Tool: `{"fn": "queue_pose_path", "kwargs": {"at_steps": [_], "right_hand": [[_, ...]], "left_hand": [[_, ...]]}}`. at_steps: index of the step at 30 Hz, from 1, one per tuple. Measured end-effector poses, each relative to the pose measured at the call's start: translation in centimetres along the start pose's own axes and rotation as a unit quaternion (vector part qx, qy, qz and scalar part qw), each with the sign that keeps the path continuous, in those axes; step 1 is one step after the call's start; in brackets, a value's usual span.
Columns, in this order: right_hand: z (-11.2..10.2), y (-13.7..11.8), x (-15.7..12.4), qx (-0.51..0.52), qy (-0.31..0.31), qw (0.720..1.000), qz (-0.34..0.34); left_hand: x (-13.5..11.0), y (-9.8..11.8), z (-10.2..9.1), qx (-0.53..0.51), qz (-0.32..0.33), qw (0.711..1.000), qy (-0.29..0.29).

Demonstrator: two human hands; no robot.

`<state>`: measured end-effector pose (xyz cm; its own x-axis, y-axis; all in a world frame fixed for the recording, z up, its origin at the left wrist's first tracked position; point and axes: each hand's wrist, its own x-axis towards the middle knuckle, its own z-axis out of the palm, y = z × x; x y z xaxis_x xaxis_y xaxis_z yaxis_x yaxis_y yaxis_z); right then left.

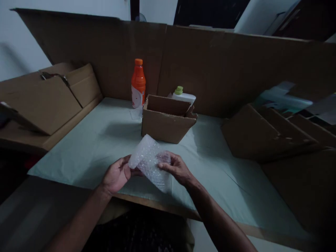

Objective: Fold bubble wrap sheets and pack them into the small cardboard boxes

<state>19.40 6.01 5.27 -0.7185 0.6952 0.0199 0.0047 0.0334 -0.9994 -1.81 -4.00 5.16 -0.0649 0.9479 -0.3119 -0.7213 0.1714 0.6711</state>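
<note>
A crumpled sheet of clear bubble wrap (151, 157) is held up between both hands over the near part of the table. My left hand (117, 175) grips its left side, with the fingers running behind the sheet. On the right side, my right hand (177, 168) pinches the wrap between thumb and fingers. Just beyond the wrap stands a small open cardboard box (166, 125) with a torn right edge. Whether anything lies inside that box is hidden.
An orange bottle (138, 84) stands behind the box at left, beside a small clear piece of plastic (135, 113). Partly hidden behind the box is a white bottle with a green cap (179, 90). Cardboard boxes flank the pale cloth (86, 154) left (39, 101) and right (252, 133).
</note>
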Motion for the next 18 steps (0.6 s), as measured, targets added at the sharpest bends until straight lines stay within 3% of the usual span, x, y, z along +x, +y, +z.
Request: {"fn": "queue_pose_path", "kwargs": {"at_steps": [2,4,6,7,8,10,12,14,16,18], "right_hand": [[-1.0,-0.5,0.3,-0.035,-0.009,0.998,0.046],[-2.9,-0.7,0.8,-0.113,-0.045,0.989,0.083],[-4.8,-0.4,1.6,-0.222,-0.071,0.966,0.114],[-5.5,-0.1,2.0,-0.279,-0.073,0.949,0.125],[-6.0,0.2,2.4,-0.329,-0.074,0.932,0.134],[-6.2,0.7,2.8,-0.399,-0.082,0.903,0.137],[-5.8,0.9,3.0,-0.435,-0.100,0.886,0.126],[-5.3,0.9,2.9,-0.456,-0.101,0.877,0.110],[-5.0,0.8,2.5,-0.472,-0.087,0.871,0.107],[-5.1,0.9,2.2,-0.485,-0.067,0.865,0.110]], "left_hand": [[-1.0,0.2,-2.2,0.033,0.024,0.997,0.061],[-2.1,1.0,-4.1,0.095,0.090,0.979,0.155],[-3.0,1.7,-4.7,0.198,0.183,0.938,0.216],[-3.3,1.8,-4.3,0.268,0.227,0.912,0.212],[-3.4,1.7,-3.4,0.345,0.265,0.882,0.182],[-2.8,0.6,-1.0,0.499,0.315,0.805,0.061],[-1.4,-1.3,1.5,0.614,0.324,0.714,-0.084],[0.5,-3.2,3.0,0.687,0.294,0.640,-0.179],[2.2,-4.3,2.8,0.738,0.247,0.596,-0.197],[3.1,-4.2,0.9,0.772,0.223,0.574,-0.155]]}}
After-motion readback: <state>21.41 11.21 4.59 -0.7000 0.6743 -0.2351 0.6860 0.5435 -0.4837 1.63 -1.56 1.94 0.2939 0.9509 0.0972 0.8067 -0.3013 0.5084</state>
